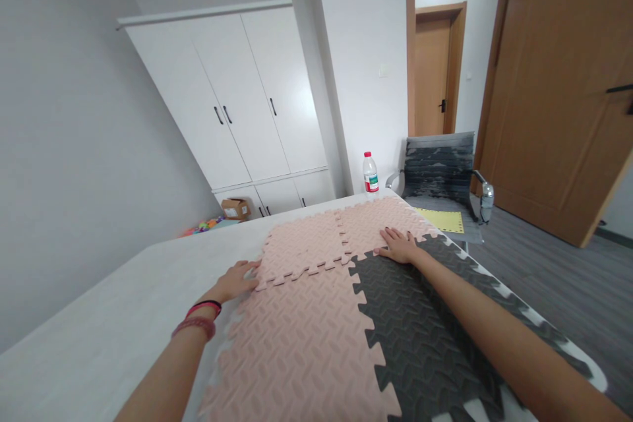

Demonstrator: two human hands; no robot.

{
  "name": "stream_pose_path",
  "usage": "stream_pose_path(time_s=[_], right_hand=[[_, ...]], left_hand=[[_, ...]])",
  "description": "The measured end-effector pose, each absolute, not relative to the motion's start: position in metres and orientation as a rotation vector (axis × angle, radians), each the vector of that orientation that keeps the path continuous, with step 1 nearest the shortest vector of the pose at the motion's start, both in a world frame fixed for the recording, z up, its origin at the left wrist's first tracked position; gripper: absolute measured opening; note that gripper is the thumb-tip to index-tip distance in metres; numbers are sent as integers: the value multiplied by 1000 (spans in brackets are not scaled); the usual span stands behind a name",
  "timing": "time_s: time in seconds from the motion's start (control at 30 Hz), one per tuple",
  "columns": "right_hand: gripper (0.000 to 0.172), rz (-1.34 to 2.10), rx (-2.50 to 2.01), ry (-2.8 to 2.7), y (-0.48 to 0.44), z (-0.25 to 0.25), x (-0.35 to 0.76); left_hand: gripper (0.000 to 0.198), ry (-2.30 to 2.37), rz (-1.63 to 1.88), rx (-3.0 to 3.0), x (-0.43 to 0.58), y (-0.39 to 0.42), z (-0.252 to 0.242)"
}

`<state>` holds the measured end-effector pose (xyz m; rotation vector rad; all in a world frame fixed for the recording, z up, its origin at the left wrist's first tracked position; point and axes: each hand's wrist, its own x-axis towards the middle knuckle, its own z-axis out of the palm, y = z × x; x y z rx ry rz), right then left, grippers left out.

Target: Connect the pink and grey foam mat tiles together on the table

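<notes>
Interlocking foam mat tiles lie on a white table (123,316). A large pink tile (301,343) is nearest me, with a dark grey tile (420,330) to its right. Two smaller pink tiles sit beyond, one on the left (301,244) and one on the right (380,221). My left hand (237,280) lies flat at the left edge of the far left pink tile, fingers touching it. My right hand (399,245) presses flat where the far right pink tile meets the grey tile. Neither hand holds anything.
A plastic bottle (370,173) stands at the table's far corner. A grey chair (440,178) with a yellow sheet (442,219) on its seat is beyond the table. A white wardrobe (237,99), a cardboard box (236,208) and wooden doors (558,92) line the room.
</notes>
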<state>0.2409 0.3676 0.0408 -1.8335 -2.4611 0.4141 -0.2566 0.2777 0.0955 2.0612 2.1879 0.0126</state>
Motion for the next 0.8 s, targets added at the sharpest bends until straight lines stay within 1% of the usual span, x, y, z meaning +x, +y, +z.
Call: stream_pose_path(time_s=[0.37,0.47,0.6,0.67,0.8], right_hand=[[85,402,-1840,-2470,363,45,239],[86,417,-1843,-2492,366,53,240],[88,418,-1865,-2502,373,70,223],[81,401,-1831,-2495,373,77,203],[58,437,-1579,-2557,362,80,155]], left_hand=[[45,2148,126,2040,-255,273,93],[43,2118,171,2045,-251,272,92],[46,2104,190,2043,-246,267,91],[47,2116,183,2035,-244,262,91],[51,2147,150,2016,-245,257,90]])
